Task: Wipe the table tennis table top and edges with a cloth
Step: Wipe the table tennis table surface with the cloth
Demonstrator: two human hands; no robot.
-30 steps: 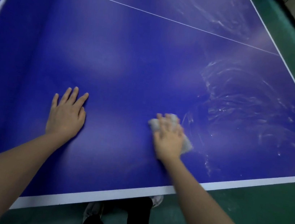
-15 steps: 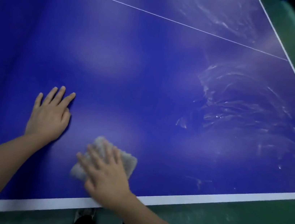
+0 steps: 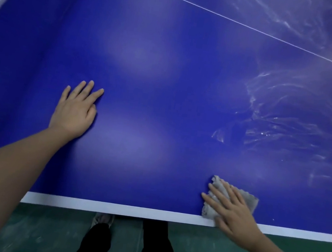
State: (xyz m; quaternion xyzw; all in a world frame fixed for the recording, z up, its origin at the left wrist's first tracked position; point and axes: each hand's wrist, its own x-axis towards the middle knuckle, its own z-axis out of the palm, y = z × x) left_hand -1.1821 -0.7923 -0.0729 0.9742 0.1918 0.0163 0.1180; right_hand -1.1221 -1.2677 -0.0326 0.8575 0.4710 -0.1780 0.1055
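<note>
1. A person leans over a blue table tennis surface (image 3: 159, 60). The right hand (image 3: 233, 216) presses a crumpled grey cloth (image 3: 247, 199) flat at the near right side.
2. The cloth lies under the palm. Its lower corner reaches the white border stripe (image 3: 106, 207) along the near edge, and its far corner sticks out beyond the knuckles.
3. The right fingers (image 3: 215, 191) are straight and spread across the cloth, not curled round it.
4. The left hand (image 3: 75, 111) rests palm-down on bare blue, well apart from the cloth. Its fingers (image 3: 86, 91) are straight and only slightly fanned.
5. Pale swirling streaks (image 3: 289, 122) mark the surface beyond the cloth, on the right.
6. A thin white centre line (image 3: 219, 15) crosses the far part.
7. Below the edge are green floor (image 3: 39, 232), black trousers (image 3: 154, 248) and one shoe (image 3: 103, 219).
</note>
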